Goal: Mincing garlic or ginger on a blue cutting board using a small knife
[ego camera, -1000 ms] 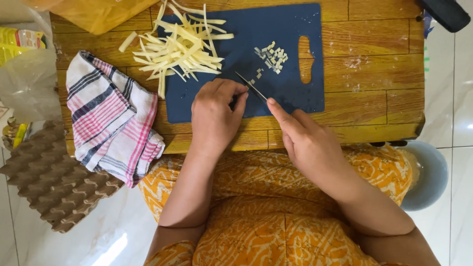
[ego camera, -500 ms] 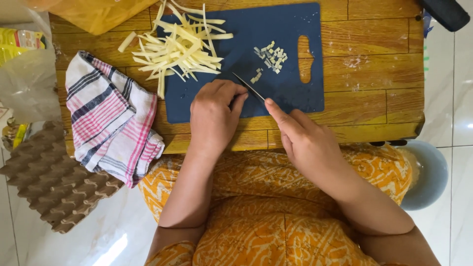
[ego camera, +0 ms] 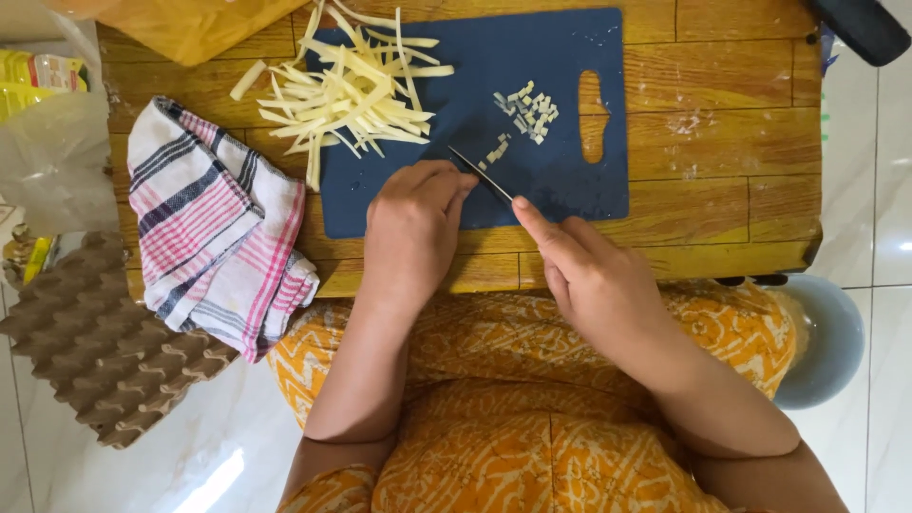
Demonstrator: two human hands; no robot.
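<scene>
Head view: right hand (ego camera: pixel 594 275) in closed grip around thin dark-bladed knife (ego camera: pixel 482 175), blade over dark blue plastic cutting board (ego camera: pixel 570 190) on wooden surface (ego camera: pixel 722 142). Left hand (ego camera: pixel 413 228) curled, fingertips beside blade; contents hidden. Pale vegetable strips (ego camera: pixel 351 90) piled upper left.

Bright, even daylight fills the view, and the dark blue cutting board (ego camera: pixel 560 114) is sharp with only faint, soft shadows on it. Below and left of the board, the white floor tiles (ego camera: pixel 204 480) carry a pale glare streak.
</scene>
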